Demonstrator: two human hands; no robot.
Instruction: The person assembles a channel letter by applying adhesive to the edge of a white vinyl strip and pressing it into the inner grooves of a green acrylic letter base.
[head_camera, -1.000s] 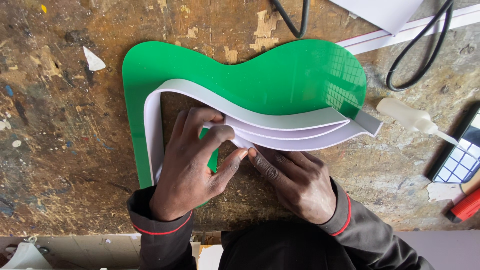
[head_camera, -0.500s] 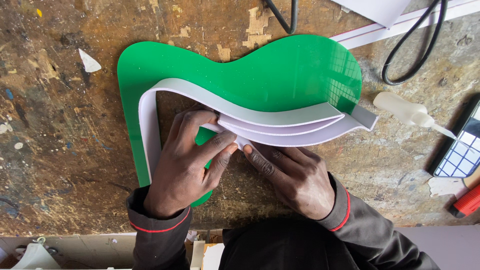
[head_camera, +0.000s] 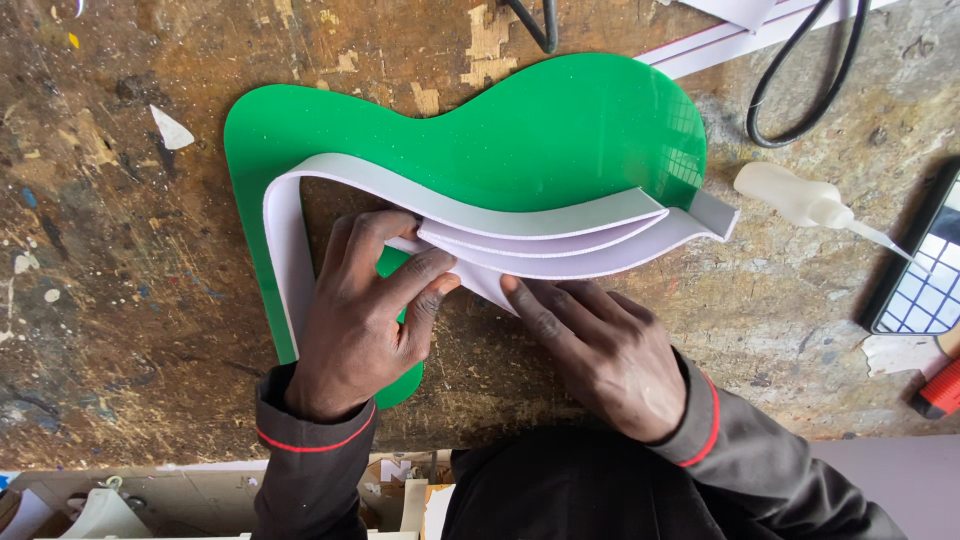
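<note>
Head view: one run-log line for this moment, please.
left hand: pressing white strip | right hand: fingertips on strip end | green panel: flat on workbench
</note>
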